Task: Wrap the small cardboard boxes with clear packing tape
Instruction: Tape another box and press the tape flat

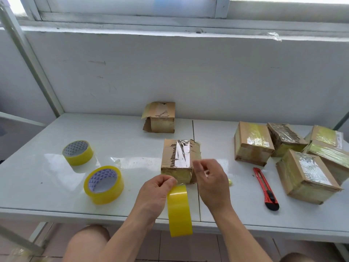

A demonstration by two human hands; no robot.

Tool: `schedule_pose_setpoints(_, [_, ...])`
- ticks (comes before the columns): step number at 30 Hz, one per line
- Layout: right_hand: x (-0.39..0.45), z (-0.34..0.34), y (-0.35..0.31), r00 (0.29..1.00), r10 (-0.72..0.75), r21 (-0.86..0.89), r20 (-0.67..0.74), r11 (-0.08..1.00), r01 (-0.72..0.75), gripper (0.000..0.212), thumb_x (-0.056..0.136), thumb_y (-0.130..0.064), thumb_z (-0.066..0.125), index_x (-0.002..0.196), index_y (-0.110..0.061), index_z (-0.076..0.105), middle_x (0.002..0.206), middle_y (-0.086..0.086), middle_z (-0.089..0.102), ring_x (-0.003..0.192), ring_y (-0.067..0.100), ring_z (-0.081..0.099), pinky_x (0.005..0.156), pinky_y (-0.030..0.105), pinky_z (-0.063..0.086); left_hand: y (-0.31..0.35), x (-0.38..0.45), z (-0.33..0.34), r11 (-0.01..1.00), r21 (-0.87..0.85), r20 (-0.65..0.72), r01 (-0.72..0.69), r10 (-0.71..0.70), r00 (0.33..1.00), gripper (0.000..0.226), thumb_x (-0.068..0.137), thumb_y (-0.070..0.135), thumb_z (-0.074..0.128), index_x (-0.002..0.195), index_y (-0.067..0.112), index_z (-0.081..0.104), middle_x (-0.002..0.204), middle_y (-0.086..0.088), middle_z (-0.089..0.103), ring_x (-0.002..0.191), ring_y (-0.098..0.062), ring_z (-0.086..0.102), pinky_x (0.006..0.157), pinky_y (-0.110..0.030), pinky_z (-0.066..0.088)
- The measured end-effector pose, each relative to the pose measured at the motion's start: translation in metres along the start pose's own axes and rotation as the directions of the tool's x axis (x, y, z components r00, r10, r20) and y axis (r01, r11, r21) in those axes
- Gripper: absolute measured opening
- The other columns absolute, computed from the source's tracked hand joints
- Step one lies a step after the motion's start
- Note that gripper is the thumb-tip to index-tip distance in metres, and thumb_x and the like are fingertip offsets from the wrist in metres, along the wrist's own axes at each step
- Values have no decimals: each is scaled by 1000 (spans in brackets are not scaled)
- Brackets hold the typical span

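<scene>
A small cardboard box [179,157] with shiny clear tape along its top stands at the middle of the white table [56,167]. Just in front of it my left hand [156,193] grips a yellow tape roll [179,210] held on edge over the table's front edge. My right hand [211,180] hovers beside the box's near right corner, fingers curled with thumb and forefinger close together; a thin clear tape end seems pinched there, though it is hard to see. Another box [160,118] with a loose flap sits near the wall.
Two more yellow tape rolls [78,153] [104,184] lie at the left. A red utility knife [265,188] lies right of my hands. Several taped boxes [253,142] [306,176] are grouped at the right. A white wall rises behind the table.
</scene>
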State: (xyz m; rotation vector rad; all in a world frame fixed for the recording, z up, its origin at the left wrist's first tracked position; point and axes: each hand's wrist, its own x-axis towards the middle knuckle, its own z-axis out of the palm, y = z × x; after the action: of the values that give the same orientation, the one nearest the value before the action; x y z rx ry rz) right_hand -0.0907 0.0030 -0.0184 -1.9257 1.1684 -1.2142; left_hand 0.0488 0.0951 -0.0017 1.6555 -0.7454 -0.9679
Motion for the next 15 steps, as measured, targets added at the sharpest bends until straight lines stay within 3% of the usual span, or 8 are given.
schedule_pose_setpoints(3, [-27, -9, -34, 957, 249, 140, 145, 953, -269, 70, 81, -85, 34, 65, -21, 55, 60, -5, 60, 55, 7, 53, 55, 22, 42, 18, 8, 1, 997, -71, 6, -6, 6, 1000, 18, 99, 29, 63, 89, 20, 75, 92, 6, 76, 94, -19, 67, 87, -35, 53])
schedule_pose_setpoints(6, [-43, -10, -55, 883, 279, 101, 378, 935, -339, 81, 70, -97, 33, 71, -20, 60, 65, -9, 63, 63, 8, 59, 65, 30, 49, 40, 23, 1, 994, -108, 28, -10, 13, 1000, 17, 96, 25, 67, 85, 15, 76, 91, 0, 77, 87, -24, 68, 88, -44, 56])
schedule_pose_setpoints(8, [-44, -11, -67, 852, 256, 78, 457, 943, -325, 60, 79, -79, 49, 90, -23, 68, 80, -11, 75, 78, 7, 69, 79, 36, 58, 55, 34, 0, 992, -128, 63, -6, 14, 998, 16, 93, 24, 71, 82, 14, 77, 93, -11, 76, 85, -26, 66, 89, -48, 56])
schedule_pose_setpoints(10, [-38, -15, -78, 859, 257, 73, 442, 945, -320, 32, 91, -57, 58, 97, -27, 66, 83, -15, 76, 82, 5, 71, 83, 36, 58, 66, 45, 1, 993, -120, 106, -2, 15, 994, 14, 92, 23, 72, 83, 13, 78, 92, -12, 75, 87, -26, 65, 94, -53, 54])
schedule_pose_setpoints(13, [-25, -21, -92, 855, 328, 85, 403, 916, -392, 18, 99, -46, 55, 98, -29, 60, 79, -10, 76, 75, 2, 71, 67, 19, 54, 84, 67, 9, 983, -182, 134, -35, 60, 989, 11, 96, 15, 67, 91, 7, 73, 82, -5, 72, 87, -20, 64, 98, -45, 51])
schedule_pose_setpoints(15, [-20, -22, -98, 834, 386, 90, 394, 887, -453, 18, 100, -46, 53, 100, -28, 58, 77, -5, 76, 69, 6, 72, 60, 17, 51, 97, 91, 13, 978, -195, 121, -73, 98, 988, 9, 96, 15, 66, 90, 11, 71, 83, 0, 73, 91, -16, 65, 96, -39, 49])
